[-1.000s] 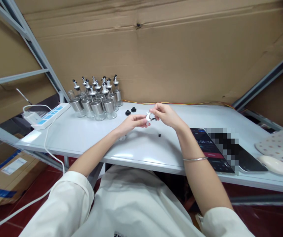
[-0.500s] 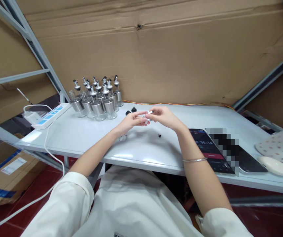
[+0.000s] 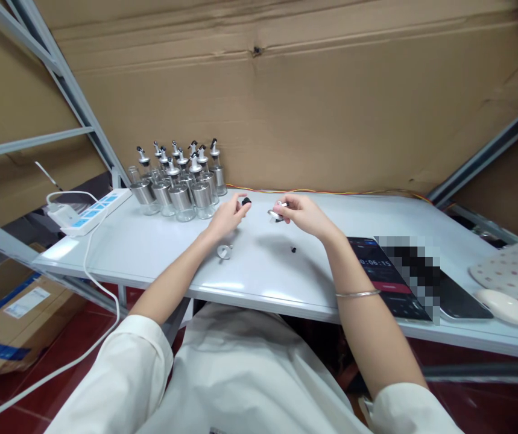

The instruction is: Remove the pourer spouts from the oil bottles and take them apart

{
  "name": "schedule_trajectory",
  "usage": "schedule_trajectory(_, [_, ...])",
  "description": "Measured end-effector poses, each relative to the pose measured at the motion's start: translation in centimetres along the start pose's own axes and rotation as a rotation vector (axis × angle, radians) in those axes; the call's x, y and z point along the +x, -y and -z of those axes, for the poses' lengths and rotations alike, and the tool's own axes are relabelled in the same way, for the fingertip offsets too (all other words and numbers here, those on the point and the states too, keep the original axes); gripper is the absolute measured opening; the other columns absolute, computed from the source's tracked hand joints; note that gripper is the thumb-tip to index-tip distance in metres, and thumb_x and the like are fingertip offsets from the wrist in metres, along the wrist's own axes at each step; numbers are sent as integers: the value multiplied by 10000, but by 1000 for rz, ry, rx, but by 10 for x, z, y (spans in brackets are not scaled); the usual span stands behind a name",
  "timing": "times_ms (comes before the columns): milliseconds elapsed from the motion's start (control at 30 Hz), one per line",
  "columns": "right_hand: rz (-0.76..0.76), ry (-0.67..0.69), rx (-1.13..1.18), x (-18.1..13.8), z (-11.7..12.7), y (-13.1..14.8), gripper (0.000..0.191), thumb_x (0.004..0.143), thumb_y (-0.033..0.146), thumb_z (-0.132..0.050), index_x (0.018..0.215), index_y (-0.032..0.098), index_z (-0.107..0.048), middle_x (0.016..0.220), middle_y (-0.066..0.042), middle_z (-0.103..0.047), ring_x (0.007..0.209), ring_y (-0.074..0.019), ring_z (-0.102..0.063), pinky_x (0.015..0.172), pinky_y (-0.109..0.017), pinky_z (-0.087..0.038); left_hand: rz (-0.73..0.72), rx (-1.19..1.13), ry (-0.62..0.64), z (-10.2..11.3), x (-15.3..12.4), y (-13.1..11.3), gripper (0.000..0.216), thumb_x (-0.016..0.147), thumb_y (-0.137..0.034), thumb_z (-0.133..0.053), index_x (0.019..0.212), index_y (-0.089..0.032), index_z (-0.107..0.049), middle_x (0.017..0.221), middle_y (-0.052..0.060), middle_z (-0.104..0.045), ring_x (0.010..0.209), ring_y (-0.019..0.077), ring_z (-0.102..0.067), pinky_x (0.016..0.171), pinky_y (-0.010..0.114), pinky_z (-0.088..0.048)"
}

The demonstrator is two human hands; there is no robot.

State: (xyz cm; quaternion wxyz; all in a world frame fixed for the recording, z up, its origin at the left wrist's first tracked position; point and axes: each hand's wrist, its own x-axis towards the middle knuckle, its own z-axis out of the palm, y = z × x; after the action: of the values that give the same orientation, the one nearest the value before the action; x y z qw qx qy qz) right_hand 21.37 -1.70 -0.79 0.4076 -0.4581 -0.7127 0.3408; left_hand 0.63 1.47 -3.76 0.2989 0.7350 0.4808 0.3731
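Cardboard sheeting backs the white bench at which a person in a white coat sits.

Risk: the small silver spout fitting is held only at the tips of the right hand, raised a little above the bench. A loosened pinch would probably drop it, and so light a part could roll off the near edge. The left hand reaches at arm's length, so a sideways nudge could likewise send the black cap skidding toward the bottles.

Fingers: those of the right hand are closed in a narrow pinch on the spout fitting, the other fingers curled. The left fingers are nearly closed and meet the black cap, which sits on the bench. Whether they grip it or merely touch it cannot be told.

Surroundings: a loose silver part lies near the left wrist, and a tiny black piece lies under the right hand. A cluster of steel-collared bottles stands beyond the left hand, with a power strip farther left. A bracelet circles the right forearm, beside a dark phone.
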Motion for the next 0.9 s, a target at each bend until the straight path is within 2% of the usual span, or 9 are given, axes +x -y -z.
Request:
schedule_trajectory(33, [-3,-20,-2,0,0,1,212,731,363,-615,666,169,-556,531,19,-515,499,-100,-456,514,-254,-355,-17,139,-66,4,4,7,390,849,-299,-519,1218,-174,-495,735,9,-612,662,142,-572,718,275,-419])
schedule_trajectory(100, [-1,-37,-1,-1,1,3,195,733,346,-611,674,170,-553,557,13,-528,509,-103,-468,523,-257,-370,-12,321,-110,10,12,21,402,828,-197,-502,1229,-170,-490,801,28,-614,749,164,-575,764,285,-411])
schedule_trajectory(267, [11,-42,-4,-2,1,4,198,728,340,-629,668,170,-548,583,-3,-566,512,-105,-485,529,-260,-396,26,509,-18,8,28,37,451,815,-163,-498,1265,-155,-471,1048,94,-585,890,196,-572,850,319,-414])
schedule_trajectory(367, [-7,-47,-10,-2,1,5,175,732,312,-627,670,166,-551,593,-9,-577,515,-104,-490,532,-258,-407,26,564,-11,6,35,38,377,825,-185,-508,1200,-169,-536,1098,99,-566,904,195,-577,860,320,-419])
schedule_trajectory(533, [-12,-54,2,-3,2,7,144,738,275,-613,673,163,-549,625,-13,-589,518,-95,-491,532,-247,-413,-44,643,-68,8,40,40,197,865,-206,-464,940,-190,-645,1045,83,-587,925,203,-582,836,317,-423])
schedule_trajectory(767, [2,-64,-11,-2,2,2,185,738,319,-622,674,166,-540,631,-11,-601,516,-93,-502,523,-240,-404,-70,732,-58,8,38,42,167,866,-217,-480,945,-202,-627,1061,73,-614,999,225,-585,813,309,-429])
schedule_trajectory(900, [15,-74,-3,-1,2,-1,217,736,355,-635,675,170,-537,633,-14,-605,522,-100,-516,529,-250,-408,-60,688,-70,12,36,43,153,874,-196,-462,903,-192,-612,1064,84,-603,979,230,-586,806,323,-422])
